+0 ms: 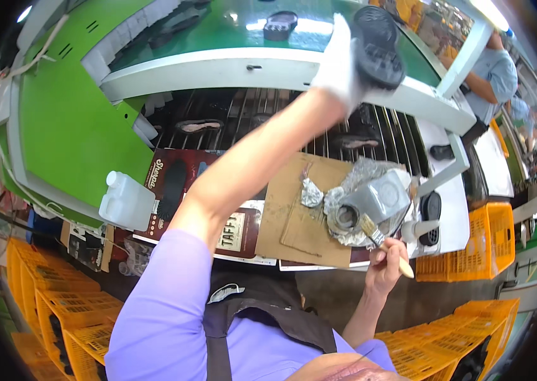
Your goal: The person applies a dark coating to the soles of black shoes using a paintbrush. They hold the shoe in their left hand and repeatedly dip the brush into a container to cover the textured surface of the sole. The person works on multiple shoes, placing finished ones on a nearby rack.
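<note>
My left hand [338,66], in a white glove, reaches far forward and holds a black shoe sole [377,46] over the edge of the green conveyor [218,32]. My right hand [389,263] is bare and grips a wooden-handled brush [379,240]. Its bristles point at a grey tilted can [373,202] that sits in crumpled foil [360,174] on a cardboard sheet [294,216]. Another black sole [279,25] lies farther along the conveyor.
A white plastic jug [125,202] stands at the left of the worktop. A metal roller rack [268,124] with soles runs under the conveyor. Yellow crates [490,244] stack at right and lower left. Another person [494,79] stands at the far right.
</note>
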The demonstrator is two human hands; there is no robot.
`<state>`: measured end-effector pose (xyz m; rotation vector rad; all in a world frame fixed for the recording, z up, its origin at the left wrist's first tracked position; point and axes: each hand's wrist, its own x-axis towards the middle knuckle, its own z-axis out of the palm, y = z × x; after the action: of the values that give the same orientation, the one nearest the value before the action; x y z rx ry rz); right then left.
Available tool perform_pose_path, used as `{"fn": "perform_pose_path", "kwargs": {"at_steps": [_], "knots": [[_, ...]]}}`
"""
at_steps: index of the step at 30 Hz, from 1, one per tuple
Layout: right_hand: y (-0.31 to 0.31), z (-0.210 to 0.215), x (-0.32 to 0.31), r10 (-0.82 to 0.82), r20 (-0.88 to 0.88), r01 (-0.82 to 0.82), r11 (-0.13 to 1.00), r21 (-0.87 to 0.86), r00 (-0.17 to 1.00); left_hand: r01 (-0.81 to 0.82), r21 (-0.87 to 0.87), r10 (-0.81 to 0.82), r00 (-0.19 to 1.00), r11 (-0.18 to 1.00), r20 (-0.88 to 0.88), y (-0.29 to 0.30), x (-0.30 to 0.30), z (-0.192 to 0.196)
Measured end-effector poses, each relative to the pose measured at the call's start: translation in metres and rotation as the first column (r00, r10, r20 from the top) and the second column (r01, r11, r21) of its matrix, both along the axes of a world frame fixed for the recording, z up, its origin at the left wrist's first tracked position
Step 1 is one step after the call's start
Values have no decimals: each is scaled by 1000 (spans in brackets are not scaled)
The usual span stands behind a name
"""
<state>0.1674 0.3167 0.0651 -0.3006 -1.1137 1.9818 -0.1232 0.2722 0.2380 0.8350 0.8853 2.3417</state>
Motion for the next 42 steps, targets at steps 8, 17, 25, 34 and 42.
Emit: {"fn": "perform_pose_path", "kwargs": {"at_steps": [8, 17, 25, 34, 42], "knots": [[-1, -15, 4, -11, 162, 13, 1000, -8, 987, -962, -245, 111, 232, -122, -966, -25, -117, 30], [-27, -15, 1, 100, 210, -121, 988, 92, 973, -959, -278, 157, 282, 46, -947, -56, -190, 9], [-35, -22, -5, 173, 267, -194, 980, 55, 948, -917, 383, 349, -324, 112, -879, -135, -30, -44], [-52, -22, -22, 294, 224, -318, 945, 77, 929, -932, 363, 251, -349, 11, -903, -198, 37, -94], [-54, -29, -28, 301, 241, -328, 941, 84, 923, -971, 238, 301, -226, 4, -927, -208, 43, -105]]}}
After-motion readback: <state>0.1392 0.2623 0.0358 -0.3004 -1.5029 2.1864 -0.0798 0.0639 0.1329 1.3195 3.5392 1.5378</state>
